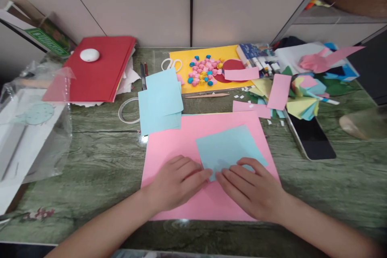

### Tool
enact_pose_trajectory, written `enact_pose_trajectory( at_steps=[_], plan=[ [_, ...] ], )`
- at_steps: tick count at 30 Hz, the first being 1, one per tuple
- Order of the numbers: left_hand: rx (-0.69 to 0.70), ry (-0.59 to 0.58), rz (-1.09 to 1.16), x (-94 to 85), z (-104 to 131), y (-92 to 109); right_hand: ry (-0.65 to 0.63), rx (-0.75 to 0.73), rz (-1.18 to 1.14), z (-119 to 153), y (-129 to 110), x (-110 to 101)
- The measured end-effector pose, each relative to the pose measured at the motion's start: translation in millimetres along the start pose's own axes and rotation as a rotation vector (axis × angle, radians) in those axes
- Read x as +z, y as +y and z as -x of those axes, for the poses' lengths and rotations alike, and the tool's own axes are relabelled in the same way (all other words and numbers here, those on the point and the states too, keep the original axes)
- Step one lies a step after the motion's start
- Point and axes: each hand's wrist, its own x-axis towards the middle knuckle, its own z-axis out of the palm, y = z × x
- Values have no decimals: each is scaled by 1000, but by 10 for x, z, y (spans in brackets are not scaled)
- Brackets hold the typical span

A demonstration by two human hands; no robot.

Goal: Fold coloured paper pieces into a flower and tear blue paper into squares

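A light blue paper sheet (231, 147) lies tilted on a larger pink sheet (169, 141). At the blue sheet's lower left corner, my left hand (181, 181) has its fingers together, thumb and fingertips on the paper's edge. My right hand (252, 189) lies along the lower edge, its fingers closed together and their tips on the paper. The fingertips of both hands nearly meet near that corner. More light blue sheets (160, 102) are stacked at the upper left of the pink sheet.
Behind are a yellow sheet (181, 82) with small colored paper balls, white scissors (171, 64) and a wooden stick (207, 95). A tape roll (121, 111) and red folder (99, 76) lie left. A phone (313, 139), paper scraps and a plastic bag (62, 145) flank the work area.
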Motion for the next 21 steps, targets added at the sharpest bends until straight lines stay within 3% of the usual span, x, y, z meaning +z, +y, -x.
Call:
enact_pose_trajectory(
  at_steps=[4, 7, 12, 15, 18, 21],
  plan=[
    [40, -31, -27, 12, 23, -4, -19, 1, -56, -15, -60, 15],
    [23, -3, 11, 4, 49, -39, -34, 57, -88, 5, 39, -1],
    [-74, 99, 151, -91, 68, -194, -173, 301, -276, 194, 597, -95],
    [-130, 79, 191, -151, 60, -296, -170, 326, -428, 298, 856, -151],
    [-253, 81, 152, -170, 49, -341, -152, 296, -430, 301, 853, -194],
    [-429, 76, 53, -158, 42, -315, -147, 229, -292, 227, 665, -220]
  ],
)
